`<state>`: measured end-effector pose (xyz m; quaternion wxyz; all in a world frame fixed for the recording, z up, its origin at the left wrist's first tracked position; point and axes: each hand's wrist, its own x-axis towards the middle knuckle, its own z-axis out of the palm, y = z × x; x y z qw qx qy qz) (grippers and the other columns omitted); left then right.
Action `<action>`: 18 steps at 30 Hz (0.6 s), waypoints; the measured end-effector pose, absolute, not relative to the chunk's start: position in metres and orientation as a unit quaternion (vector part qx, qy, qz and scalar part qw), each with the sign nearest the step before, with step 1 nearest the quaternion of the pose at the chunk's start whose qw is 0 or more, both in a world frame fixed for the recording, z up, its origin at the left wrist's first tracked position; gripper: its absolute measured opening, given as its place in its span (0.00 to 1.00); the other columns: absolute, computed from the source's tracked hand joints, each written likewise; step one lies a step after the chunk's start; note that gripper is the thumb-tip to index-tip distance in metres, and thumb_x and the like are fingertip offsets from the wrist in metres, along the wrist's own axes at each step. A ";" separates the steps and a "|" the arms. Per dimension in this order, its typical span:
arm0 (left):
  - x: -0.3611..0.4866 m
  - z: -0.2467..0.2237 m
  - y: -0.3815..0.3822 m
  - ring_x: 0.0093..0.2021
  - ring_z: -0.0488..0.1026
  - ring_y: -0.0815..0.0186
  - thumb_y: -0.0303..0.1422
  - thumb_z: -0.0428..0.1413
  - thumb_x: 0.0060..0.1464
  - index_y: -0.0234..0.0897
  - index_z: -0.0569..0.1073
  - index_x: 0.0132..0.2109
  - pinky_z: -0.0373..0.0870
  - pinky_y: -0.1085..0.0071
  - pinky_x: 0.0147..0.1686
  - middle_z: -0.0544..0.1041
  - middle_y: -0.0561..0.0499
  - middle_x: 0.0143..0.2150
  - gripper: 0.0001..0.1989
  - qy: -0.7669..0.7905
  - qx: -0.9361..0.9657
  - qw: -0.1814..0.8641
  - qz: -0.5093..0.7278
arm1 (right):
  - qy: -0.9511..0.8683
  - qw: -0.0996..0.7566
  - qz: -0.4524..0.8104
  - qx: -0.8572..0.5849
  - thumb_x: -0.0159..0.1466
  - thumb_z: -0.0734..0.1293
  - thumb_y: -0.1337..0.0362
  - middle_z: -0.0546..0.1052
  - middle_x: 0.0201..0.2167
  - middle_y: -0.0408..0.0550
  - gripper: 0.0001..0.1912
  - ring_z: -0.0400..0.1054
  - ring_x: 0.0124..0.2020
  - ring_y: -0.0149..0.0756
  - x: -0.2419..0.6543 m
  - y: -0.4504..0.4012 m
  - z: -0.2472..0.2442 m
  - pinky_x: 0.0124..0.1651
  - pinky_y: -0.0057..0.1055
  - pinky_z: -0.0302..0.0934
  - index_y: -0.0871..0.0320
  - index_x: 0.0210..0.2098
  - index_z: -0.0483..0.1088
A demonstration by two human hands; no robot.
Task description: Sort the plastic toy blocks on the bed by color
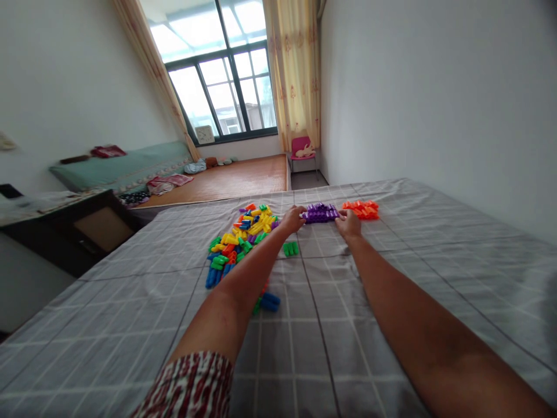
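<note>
A cluster of purple plastic building blocks [321, 213] lies on the grey checked bedsheet, between my two hands. At its left end, my left hand [293, 219] has its fingers closed on the edge. My right hand [349, 224] pinches the right end in the same way. Just beyond that hand sits a group of orange building blocks [362, 210]. Nearer to me, a small green block piece [290, 248] rests by itself. To the left is a loose pile of mixed yellow, green, blue and orange blocks [230, 239], partly hidden by my left forearm.
The grey checked sheet [174, 325] covers the bed under everything. A few blue blocks [270, 301] lie beside my left forearm. A dark cabinet [82, 232] stands at the left. Past the far edge are a brown mat [243, 174], a pink chair [300, 145] and a window.
</note>
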<state>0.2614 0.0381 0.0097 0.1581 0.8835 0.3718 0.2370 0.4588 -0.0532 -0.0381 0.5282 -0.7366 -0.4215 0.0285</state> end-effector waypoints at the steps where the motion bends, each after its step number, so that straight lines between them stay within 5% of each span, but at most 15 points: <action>1: 0.262 0.008 0.038 0.34 0.75 0.72 0.23 0.58 0.48 0.35 0.74 0.49 0.72 0.71 0.44 0.73 0.47 0.49 0.18 0.370 0.881 0.165 0.246 | -0.430 0.525 0.043 -0.733 0.53 0.63 0.71 0.78 0.41 0.58 0.14 0.73 0.44 0.44 0.459 -0.055 -0.037 0.52 0.40 0.64 0.63 0.40 0.71; 18: 0.260 0.015 0.024 0.43 0.76 0.67 0.19 0.50 0.50 0.37 0.75 0.49 0.73 0.69 0.48 0.76 0.48 0.50 0.21 0.376 0.875 0.191 0.237 | -0.438 0.549 0.045 -0.710 0.52 0.59 0.74 0.78 0.41 0.56 0.20 0.73 0.46 0.43 0.461 -0.055 -0.038 0.53 0.41 0.65 0.62 0.43 0.71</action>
